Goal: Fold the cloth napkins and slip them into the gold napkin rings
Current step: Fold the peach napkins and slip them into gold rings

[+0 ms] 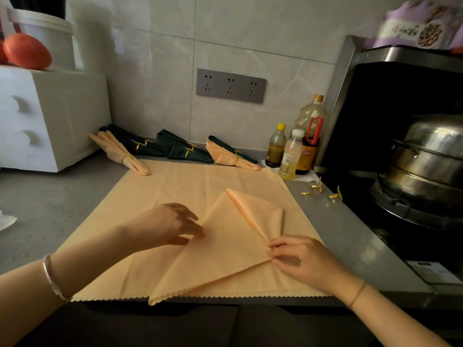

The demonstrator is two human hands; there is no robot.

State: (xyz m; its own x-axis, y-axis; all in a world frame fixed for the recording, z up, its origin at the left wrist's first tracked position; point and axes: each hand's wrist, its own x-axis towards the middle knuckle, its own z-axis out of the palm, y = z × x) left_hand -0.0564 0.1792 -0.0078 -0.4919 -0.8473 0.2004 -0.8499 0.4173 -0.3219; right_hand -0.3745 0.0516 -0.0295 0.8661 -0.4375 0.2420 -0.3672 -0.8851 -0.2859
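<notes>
A peach napkin [220, 251], folded into a triangle with its right flap turned over, lies on a flat stack of peach napkins [185, 186]. My right hand [298, 259] pinches the fold's right corner. My left hand [172, 225] hovers at the folded napkin's left edge with fingers loosely extended, touching or just above the cloth. Loose gold napkin rings [323, 191] lie on the counter to the right. Along the wall sit finished peach and dark green napkins [185, 151] in gold rings.
A white drawer unit [47, 118] stands at the left. Three bottles [298, 146] stand by the wall at the right. A steel steamer pot [426, 156] sits on the black stove at the right. The counter's front edge runs just below the napkin stack.
</notes>
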